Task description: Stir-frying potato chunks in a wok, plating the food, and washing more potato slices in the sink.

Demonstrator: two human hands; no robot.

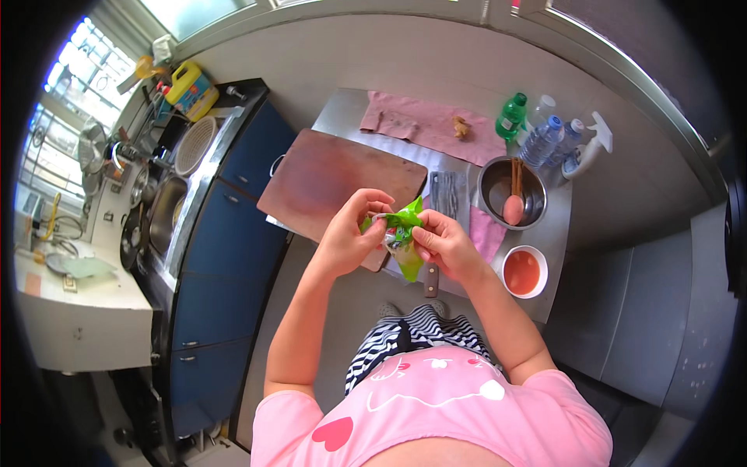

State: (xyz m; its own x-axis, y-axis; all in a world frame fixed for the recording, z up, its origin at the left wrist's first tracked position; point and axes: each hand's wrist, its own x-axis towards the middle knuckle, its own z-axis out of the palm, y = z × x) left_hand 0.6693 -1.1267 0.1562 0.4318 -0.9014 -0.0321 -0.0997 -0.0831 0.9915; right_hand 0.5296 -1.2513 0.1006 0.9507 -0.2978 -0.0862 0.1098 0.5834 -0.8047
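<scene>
Both of my hands grip a crumpled green plastic packet [407, 265] in front of my body, above the table's near edge. My left hand [357, 233] pinches its left side near the top, and my right hand [446, 242] holds the right side between thumb and fingers. The packet's contents cannot be made out. Beyond my left hand lies a wooden cutting board [338, 175]. Under and behind my right hand is a cleaver [445, 195], its wooden handle [431, 283] pointing towards me.
A steel bowl [490, 201] holds an egg-shaped pink item [513, 210] and wooden chopsticks [517, 172]. Near it stands a white bowl of reddish liquid [523, 272]. Bottles [541, 140] and a spray bottle [586, 149] line the wall. A ginger piece [461, 126] rests on a pink cloth [435, 117].
</scene>
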